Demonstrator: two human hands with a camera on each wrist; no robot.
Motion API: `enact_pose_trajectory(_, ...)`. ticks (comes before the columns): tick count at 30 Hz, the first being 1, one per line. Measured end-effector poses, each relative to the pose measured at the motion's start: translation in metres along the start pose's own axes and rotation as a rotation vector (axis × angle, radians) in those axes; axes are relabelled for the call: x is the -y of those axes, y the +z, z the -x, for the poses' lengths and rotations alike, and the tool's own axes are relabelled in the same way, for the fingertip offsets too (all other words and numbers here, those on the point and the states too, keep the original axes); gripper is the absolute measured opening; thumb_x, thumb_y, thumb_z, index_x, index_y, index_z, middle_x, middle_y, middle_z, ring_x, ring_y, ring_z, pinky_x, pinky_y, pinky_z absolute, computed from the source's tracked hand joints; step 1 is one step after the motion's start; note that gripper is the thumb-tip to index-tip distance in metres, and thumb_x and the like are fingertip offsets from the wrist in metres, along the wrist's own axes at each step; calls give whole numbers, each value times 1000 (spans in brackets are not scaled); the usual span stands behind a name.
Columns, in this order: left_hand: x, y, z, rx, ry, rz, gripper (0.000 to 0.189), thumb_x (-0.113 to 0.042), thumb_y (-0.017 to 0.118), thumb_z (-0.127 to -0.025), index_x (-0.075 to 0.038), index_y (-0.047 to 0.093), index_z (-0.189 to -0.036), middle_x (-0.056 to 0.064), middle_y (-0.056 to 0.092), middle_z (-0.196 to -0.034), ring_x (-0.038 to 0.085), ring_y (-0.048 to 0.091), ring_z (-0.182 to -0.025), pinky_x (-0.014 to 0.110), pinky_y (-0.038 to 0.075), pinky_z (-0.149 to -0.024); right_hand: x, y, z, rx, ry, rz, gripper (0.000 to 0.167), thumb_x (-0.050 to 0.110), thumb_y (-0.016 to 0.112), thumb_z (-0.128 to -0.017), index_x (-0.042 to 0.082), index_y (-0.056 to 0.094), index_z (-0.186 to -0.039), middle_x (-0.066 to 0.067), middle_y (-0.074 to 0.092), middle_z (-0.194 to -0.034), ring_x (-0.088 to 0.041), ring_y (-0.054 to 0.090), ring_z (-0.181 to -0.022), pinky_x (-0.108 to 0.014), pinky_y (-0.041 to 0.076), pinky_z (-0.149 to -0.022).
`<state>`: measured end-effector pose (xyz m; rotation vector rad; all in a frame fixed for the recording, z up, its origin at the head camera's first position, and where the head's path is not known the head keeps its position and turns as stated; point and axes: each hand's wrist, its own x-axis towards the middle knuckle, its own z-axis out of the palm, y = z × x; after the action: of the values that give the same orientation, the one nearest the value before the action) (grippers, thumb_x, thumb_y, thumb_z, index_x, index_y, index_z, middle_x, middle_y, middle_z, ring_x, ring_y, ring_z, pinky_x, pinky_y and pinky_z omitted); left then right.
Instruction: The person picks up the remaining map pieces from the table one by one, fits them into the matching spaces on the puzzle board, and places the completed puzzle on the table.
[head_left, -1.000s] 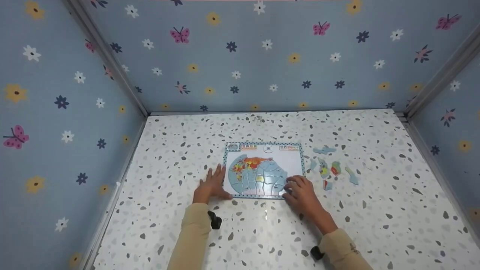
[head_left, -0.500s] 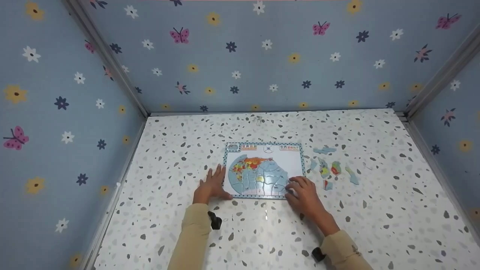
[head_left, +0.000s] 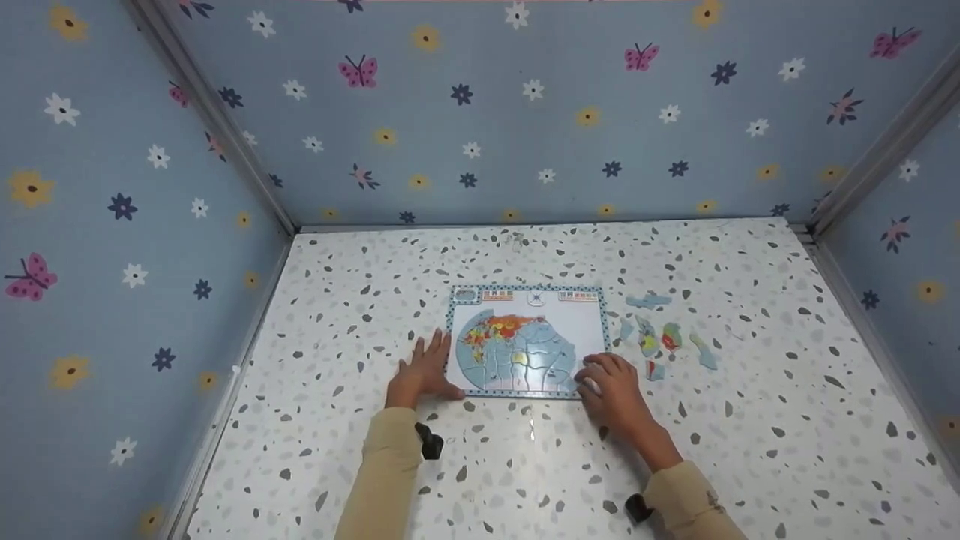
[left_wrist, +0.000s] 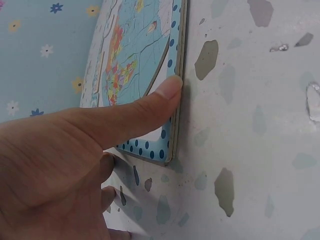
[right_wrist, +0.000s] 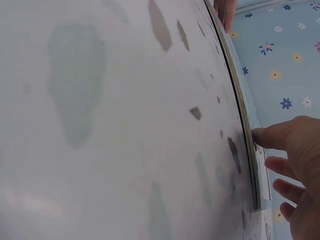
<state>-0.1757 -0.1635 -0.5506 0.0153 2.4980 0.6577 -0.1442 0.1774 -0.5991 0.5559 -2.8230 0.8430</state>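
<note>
A world map jigsaw board [head_left: 555, 311] with a blue dotted border lies flat on the table. Joined pieces fill the left and middle of its map; the white backing shows at the right. My left hand [head_left: 421, 371] is at the lower left corner, fingers spread along the side. In the left wrist view, its thumb [left_wrist: 167, 90] rests on the border. At the lower right corner is my right hand [head_left: 613, 391], fingers bent over the board. The right wrist view shows that thumb [right_wrist: 262, 136] touching the board's edge, apart from the fingers, with no piece visible between.
Several loose jigsaw pieces lie right of the board, among them a long blue one [head_left: 649, 301], a red and green one [head_left: 671, 337] and a curved one [head_left: 703, 352]. Flowered panels [head_left: 495, 112] enclose the speckled table [head_left: 360, 300] at the back and sides.
My right hand has slid slightly to the right along the board's lower right corner. The left hand, the board and the loose pieces look unchanged.
</note>
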Motion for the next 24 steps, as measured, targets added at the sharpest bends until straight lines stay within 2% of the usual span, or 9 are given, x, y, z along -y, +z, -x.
enact_pose_trajectory(9,1,1,0,-5,8,-14,112,-34,82,-74,-13,8,-155,7,-3,-163,36,-6,-148,66,3,-114,-1,2,-1,11,19,-33,11,13,70,-87,21,73,-95,-4,63,-119,-26,47,-122,-49,30,-106)
enact_pose_trajectory(16,2,2,-1,-7,-1,10,112,-33,82,-74,-14,8,-155,7,-3,-163,35,-7,-148,65,2,-115,-2,3,0,-8,-7,-43,12,11,72,-85,19,74,-93,-5,64,-115,-27,50,-117,-49,34,-103)
enact_pose_trajectory(24,0,1,-1,-13,-1,20,112,-33,82,-74,-14,8,-155,7,-3,-163,36,-8,-148,66,1,-114,-2,2,0,-11,-13,-69,13,10,70,-86,19,73,-95,-5,63,-115,-27,49,-118,-48,34,-104)
